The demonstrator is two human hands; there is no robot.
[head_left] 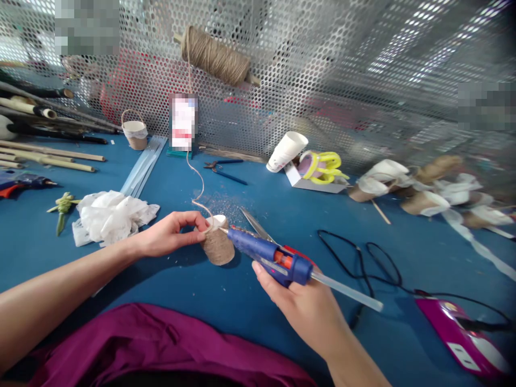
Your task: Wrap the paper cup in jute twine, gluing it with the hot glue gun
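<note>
A small paper cup (219, 248) wrapped in brown twine stands tilted on the blue table, its white inside showing at the top. My left hand (181, 232) pinches the twine at the cup's upper rim, thumb and fingers closed. From there the loose twine (200, 189) runs up to a spool (215, 55) on the mesh. My right hand (300, 301) is wrapped around a blue hot glue gun (274, 255) with a clear glue stick out of its back. The gun's nozzle is at the cup's upper edge, close to my left fingertips. Scissors (258, 224) lie partly hidden behind the gun.
Pliers (226, 166), a white paper cup (287, 150) and a box (316, 184) with yellow ribbon lie at the back. White lace (115, 215) is at left. A black cable (358, 258) runs to a purple power strip (463, 336) at right. A metal mesh rises behind.
</note>
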